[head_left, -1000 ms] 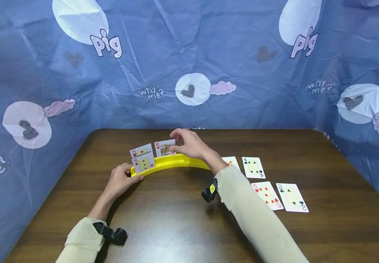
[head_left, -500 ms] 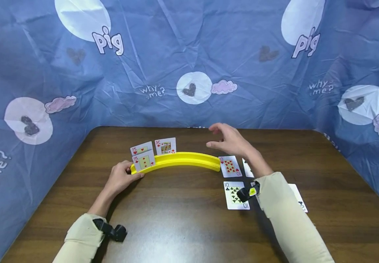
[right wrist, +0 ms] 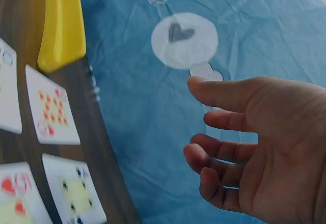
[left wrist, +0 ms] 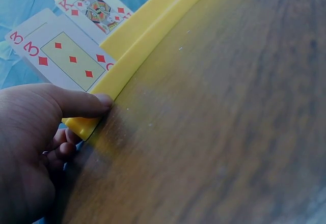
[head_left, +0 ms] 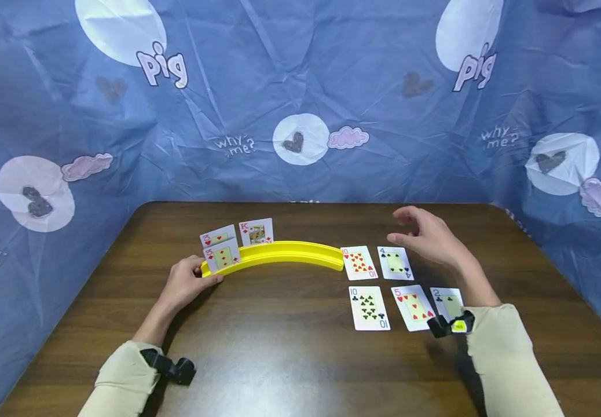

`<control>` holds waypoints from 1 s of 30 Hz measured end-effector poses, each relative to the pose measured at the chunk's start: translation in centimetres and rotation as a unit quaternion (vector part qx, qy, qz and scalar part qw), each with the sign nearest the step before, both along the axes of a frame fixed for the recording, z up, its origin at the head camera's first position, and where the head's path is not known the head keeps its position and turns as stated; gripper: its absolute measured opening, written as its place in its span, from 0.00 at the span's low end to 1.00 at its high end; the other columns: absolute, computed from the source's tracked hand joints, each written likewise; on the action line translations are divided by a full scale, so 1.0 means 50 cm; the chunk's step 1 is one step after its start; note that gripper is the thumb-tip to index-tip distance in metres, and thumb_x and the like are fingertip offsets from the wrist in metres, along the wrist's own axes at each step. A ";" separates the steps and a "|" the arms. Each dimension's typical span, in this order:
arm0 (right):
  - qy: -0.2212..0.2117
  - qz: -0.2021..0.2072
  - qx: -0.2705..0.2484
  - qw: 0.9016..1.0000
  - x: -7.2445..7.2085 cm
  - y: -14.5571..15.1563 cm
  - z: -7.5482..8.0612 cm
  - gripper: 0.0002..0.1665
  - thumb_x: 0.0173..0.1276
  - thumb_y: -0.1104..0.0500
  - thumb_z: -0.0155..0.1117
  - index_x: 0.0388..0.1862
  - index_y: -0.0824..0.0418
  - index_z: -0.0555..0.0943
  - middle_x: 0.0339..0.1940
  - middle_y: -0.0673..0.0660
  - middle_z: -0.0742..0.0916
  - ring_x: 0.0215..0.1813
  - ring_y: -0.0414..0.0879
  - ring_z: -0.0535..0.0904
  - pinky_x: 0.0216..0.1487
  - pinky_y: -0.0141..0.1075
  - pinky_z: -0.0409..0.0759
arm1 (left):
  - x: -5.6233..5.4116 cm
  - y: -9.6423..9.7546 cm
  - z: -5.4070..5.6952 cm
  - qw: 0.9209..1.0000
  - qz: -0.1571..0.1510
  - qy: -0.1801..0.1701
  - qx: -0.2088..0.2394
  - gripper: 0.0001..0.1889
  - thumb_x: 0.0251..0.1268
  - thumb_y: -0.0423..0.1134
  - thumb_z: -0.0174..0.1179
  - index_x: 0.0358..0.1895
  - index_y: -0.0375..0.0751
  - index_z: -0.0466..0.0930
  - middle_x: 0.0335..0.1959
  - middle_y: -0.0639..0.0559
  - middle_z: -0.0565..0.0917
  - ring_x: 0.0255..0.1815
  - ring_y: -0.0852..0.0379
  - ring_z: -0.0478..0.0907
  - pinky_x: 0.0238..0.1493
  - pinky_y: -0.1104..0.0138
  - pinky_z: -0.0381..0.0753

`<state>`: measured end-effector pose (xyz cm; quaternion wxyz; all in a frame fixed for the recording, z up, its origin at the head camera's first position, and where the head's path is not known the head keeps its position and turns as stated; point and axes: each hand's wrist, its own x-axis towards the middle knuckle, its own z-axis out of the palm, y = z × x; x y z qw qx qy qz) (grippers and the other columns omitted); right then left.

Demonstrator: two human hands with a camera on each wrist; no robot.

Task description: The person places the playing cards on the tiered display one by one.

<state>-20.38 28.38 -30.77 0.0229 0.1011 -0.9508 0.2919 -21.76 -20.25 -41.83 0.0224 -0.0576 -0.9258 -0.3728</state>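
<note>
My left hand (head_left: pixel 184 282) grips the left end of a curved yellow card holder (head_left: pixel 290 252), thumb along its front side. Standing in the holder's left part are a three of diamonds (head_left: pixel 222 256), a three of hearts (head_left: pixel 217 236) partly hidden behind it, and a king of diamonds (head_left: pixel 256 233). In the left wrist view the thumb presses the holder (left wrist: pixel 127 68) just below the three of diamonds (left wrist: pixel 73 59). My right hand (head_left: pixel 431 236) hangs over the right side of the table, fingers loosely bent and holding nothing. A four of spades (head_left: pixel 395 263) lies nearest to it.
Face up on the brown table (head_left: pixel 279 359) lie a ten of hearts (head_left: pixel 359 263) at the holder's right end, a ten of clubs (head_left: pixel 369 308), a five of hearts (head_left: pixel 413 307) and a two of clubs (head_left: pixel 447 301) partly covered by the right wrist camera. Blue patterned cloth (head_left: pixel 300 75) hangs behind.
My right hand has let go of the king of diamonds, which stays standing in the holder, and has moved right over the loose cards. The left hand keeps its grip.
</note>
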 end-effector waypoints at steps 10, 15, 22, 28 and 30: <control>-0.011 -0.043 0.019 0.999 0.040 0.075 -0.022 0.36 0.68 0.47 0.68 0.69 0.63 0.70 0.59 0.66 0.80 0.47 0.54 0.77 0.42 0.38 0.72 | 0.002 0.001 0.001 1.000 0.000 -0.002 -0.006 0.19 0.57 0.40 0.71 0.46 0.29 0.85 0.43 0.36 0.82 0.42 0.47 0.74 0.42 0.64 0.67; -0.018 -0.052 0.023 0.998 0.054 0.103 -0.037 0.38 0.67 0.46 0.68 0.68 0.65 0.70 0.59 0.67 0.80 0.49 0.55 0.77 0.43 0.38 0.72 | 0.003 0.003 0.003 1.000 -0.001 0.005 -0.006 0.18 0.57 0.40 0.71 0.46 0.29 0.85 0.43 0.36 0.83 0.42 0.47 0.74 0.41 0.64 0.67; -0.027 -0.055 0.030 0.998 0.075 0.139 -0.061 0.37 0.68 0.46 0.68 0.67 0.67 0.70 0.59 0.70 0.80 0.49 0.58 0.80 0.45 0.41 0.74 | 0.002 0.004 0.002 1.000 -0.005 0.017 -0.006 0.17 0.56 0.39 0.71 0.44 0.29 0.85 0.42 0.36 0.83 0.41 0.48 0.74 0.40 0.64 0.67; -0.035 -0.054 0.046 0.997 0.090 0.166 -0.081 0.37 0.67 0.47 0.68 0.66 0.69 0.71 0.58 0.72 0.81 0.49 0.59 0.82 0.44 0.43 0.77 | 0.000 0.004 0.001 1.000 -0.001 0.004 -0.008 0.19 0.57 0.41 0.71 0.47 0.29 0.85 0.44 0.36 0.83 0.42 0.48 0.73 0.41 0.63 0.66; -0.039 -0.053 0.046 0.997 0.094 0.173 -0.087 0.38 0.67 0.47 0.68 0.66 0.69 0.71 0.57 0.73 0.81 0.49 0.60 0.83 0.44 0.45 0.78 | -0.001 0.003 0.000 1.000 0.000 0.000 -0.007 0.20 0.57 0.41 0.71 0.47 0.29 0.85 0.45 0.36 0.82 0.42 0.47 0.73 0.42 0.63 0.65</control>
